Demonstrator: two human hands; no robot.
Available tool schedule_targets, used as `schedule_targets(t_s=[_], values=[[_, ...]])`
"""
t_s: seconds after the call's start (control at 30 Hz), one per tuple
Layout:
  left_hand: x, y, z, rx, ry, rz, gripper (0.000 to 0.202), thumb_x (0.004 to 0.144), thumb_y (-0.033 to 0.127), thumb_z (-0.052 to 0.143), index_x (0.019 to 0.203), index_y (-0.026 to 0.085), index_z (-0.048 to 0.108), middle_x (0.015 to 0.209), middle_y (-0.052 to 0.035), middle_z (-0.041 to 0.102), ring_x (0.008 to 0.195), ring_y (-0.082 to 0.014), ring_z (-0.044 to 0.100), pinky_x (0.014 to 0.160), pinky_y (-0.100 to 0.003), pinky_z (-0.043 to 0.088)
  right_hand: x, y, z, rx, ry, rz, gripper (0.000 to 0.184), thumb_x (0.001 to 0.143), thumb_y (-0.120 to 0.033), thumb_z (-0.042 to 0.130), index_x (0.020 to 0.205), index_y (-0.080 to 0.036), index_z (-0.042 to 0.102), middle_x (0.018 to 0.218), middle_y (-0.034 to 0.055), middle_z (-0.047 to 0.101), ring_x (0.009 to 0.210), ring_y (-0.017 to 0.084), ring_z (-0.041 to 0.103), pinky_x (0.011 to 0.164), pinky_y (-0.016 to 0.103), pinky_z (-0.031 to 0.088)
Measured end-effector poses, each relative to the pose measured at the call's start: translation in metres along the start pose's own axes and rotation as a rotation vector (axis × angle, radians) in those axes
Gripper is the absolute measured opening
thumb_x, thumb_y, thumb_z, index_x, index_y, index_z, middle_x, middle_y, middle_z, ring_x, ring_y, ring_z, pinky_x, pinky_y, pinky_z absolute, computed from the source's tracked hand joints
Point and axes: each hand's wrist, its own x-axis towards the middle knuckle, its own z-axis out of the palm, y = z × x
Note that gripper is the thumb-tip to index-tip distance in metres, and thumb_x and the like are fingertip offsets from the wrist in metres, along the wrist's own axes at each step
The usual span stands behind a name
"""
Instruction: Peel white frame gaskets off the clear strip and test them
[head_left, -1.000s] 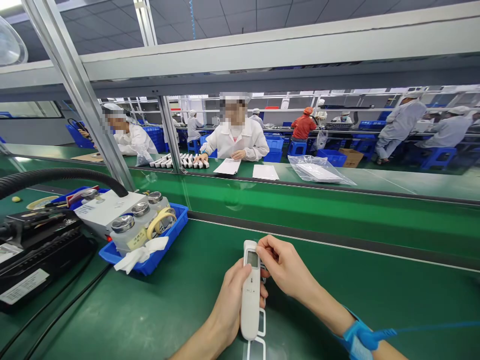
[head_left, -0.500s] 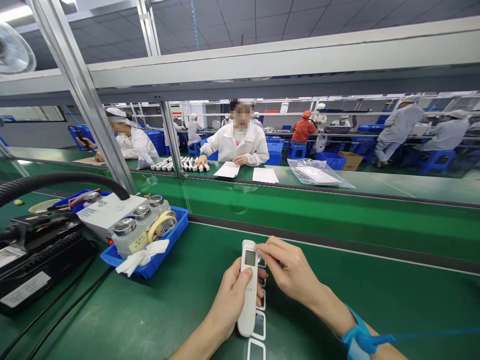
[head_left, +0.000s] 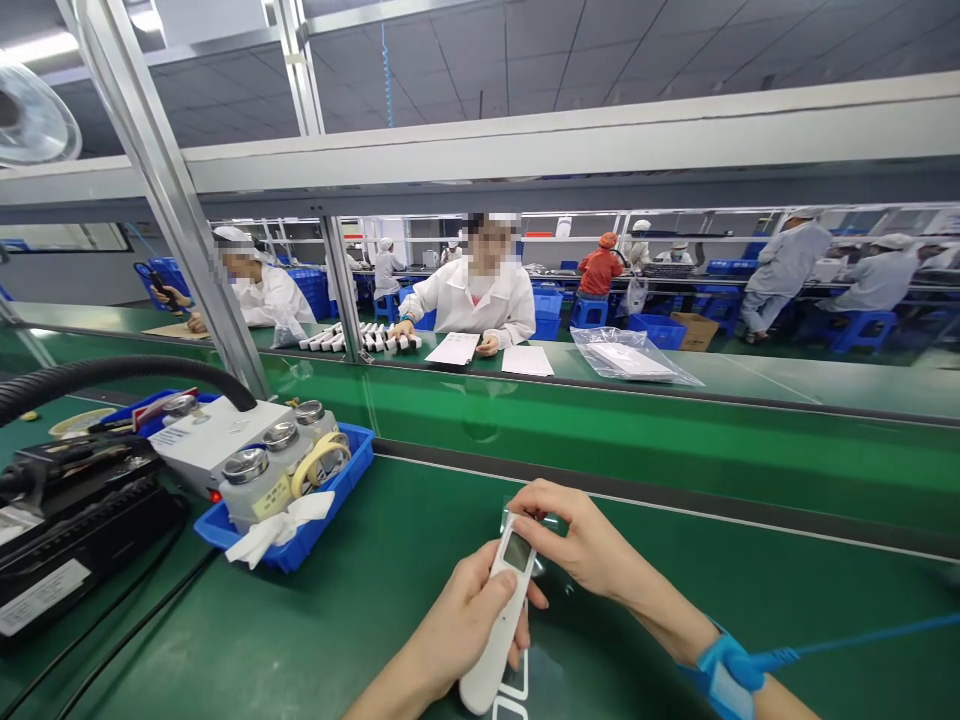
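My left hand point(head_left: 461, 625) is wrapped around the body of a white handheld thermometer point(head_left: 495, 650), which has a small grey LCD screen near its top and leans to the right. My right hand point(head_left: 577, 535) pinches a clear plastic film point(head_left: 544, 525) at the device's upper end. On the green belt below, the device partly hides a row of small clear pieces with white outlines point(head_left: 516, 685). A blue strap point(head_left: 724, 670) circles my right wrist, with a blue cord running off to the right.
At left stand a blue tray point(head_left: 225, 530) holding metal-capped bottles, a white unit with a black hose, and a black machine point(head_left: 75, 510). Beyond a green belt and metal posts, co-workers in white coats point(head_left: 480, 300) sit at a bench.
The thermometer has tilted, its top now leaning right, and clear film shows at its upper end. The distant scene sits slightly lower in the view.
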Motion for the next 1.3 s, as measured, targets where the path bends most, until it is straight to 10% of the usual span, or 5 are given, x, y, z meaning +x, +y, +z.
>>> schedule_targets(t_s=[0.2,0.47,0.73,1.0,1.3], values=[[0.003,0.015,-0.013,-0.088,-0.267,-0.096,0.02,0.079,0.031,0.054,0.088,0.013,0.056,0.077,-0.0082,0.066,0.04,-0.006,0.05,0.037,-0.016,0.039,-0.008,-0.015,-0.029,-0.114,-0.289,-0.02,0.035,0.073,-0.03,0.076,0.106,-0.03,0.066,0.106,0.0015,0.06,0.102,0.024,0.051,0.095,0.037,0.035],[0.032,0.029,-0.02,-0.025,-0.412,-0.175,0.021,0.069,0.028,0.059,0.084,0.013,0.061,0.071,-0.0083,0.067,0.039,-0.0094,0.052,0.039,-0.02,0.04,-0.008,-0.023,-0.038,-0.129,-0.316,0.047,0.032,0.068,0.0,0.062,0.091,-0.023,0.062,0.087,-0.0023,0.054,0.077,0.014,0.05,0.07,0.022,0.041],[0.066,0.004,-0.06,0.1,0.437,0.26,0.044,0.074,0.055,0.058,0.09,0.015,0.065,0.089,-0.0084,0.064,0.081,-0.0189,0.056,0.065,-0.026,0.045,0.03,0.071,-0.068,-0.241,0.14,0.343,0.017,0.068,-0.024,0.064,0.083,-0.017,0.064,0.056,-0.0047,0.048,0.053,0.014,0.047,0.05,0.023,0.035],[0.059,-0.012,-0.055,0.502,0.366,0.314,0.022,0.077,0.038,0.058,0.085,0.02,0.069,0.077,-0.0034,0.065,0.07,-0.0176,0.054,0.066,-0.026,0.04,0.053,0.161,-0.099,-0.475,0.63,0.662,0.014,0.066,-0.03,0.058,0.069,-0.016,0.055,0.075,0.019,0.062,0.078,0.036,0.059,0.063,0.039,0.043],[0.068,-0.012,-0.041,0.383,0.312,0.279,0.026,0.073,0.031,0.061,0.096,0.018,0.063,0.063,0.0015,0.064,0.064,-0.017,0.055,0.064,-0.026,0.037,-0.005,0.12,-0.025,-0.182,0.503,0.253,0.039,0.084,-0.048,0.044,0.098,-0.017,0.063,0.099,0.0118,0.067,0.09,0.027,0.061,0.078,0.038,0.049]])
